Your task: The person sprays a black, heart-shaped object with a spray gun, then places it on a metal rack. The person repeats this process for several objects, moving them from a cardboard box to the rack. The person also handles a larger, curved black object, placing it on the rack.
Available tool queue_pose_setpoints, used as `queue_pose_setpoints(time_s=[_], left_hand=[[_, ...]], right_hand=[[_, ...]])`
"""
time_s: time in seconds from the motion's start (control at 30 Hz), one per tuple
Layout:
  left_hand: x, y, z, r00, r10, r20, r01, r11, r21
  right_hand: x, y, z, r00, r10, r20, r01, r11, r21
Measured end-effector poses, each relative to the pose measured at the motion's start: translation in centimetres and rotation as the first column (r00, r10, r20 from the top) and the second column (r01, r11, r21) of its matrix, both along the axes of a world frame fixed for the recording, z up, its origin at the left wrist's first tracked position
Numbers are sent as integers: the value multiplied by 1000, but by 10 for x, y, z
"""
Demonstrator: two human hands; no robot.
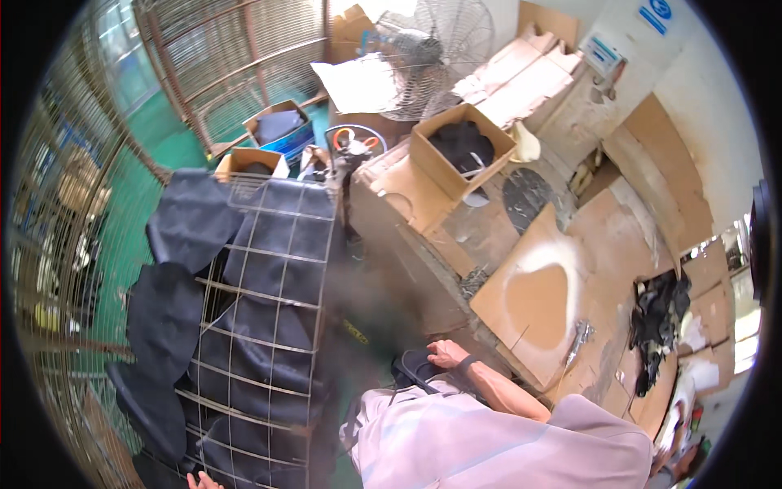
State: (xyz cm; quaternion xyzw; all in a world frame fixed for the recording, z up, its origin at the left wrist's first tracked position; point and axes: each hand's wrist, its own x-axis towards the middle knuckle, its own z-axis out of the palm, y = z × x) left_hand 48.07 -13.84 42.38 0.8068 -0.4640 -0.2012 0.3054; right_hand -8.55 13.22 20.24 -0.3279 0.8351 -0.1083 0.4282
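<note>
1 wire cage cart point(273, 244) w/ approx 5 dark pads point(191, 224) draped on it. 3 open cardboard boxes: 1 on bench point(456, 155), 2 on floor point(277, 126) point(248, 160). 1 fan point(436, 49). 1 pile dark scraps point(658, 318).

Your own body barely shows here, just your bare left hand point(204, 482) poking in near the bottom edge, no glove, no sleeve visible.

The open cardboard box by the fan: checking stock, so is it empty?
No, the open cardboard box holds dark material with a pale strip on it.
</note>
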Motion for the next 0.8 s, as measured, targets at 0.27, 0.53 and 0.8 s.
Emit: queue_pose_setpoints(time_s=[0.27,0.53,0.8], left_hand=[[-232,-2,-10,847,-503,-172,470,859,-200],[-348,-1,-52,783,-373,498,518,834,-189],[-360,8,-115,767,-136,627,274,953,-128]], right_hand=[[-72,-32,-2,996,33,80,-33,999,-2],[-140,-159,49,963,-58,264,183,859,-479],[-178,-329,101,987,-30,160,152,526,-837]])
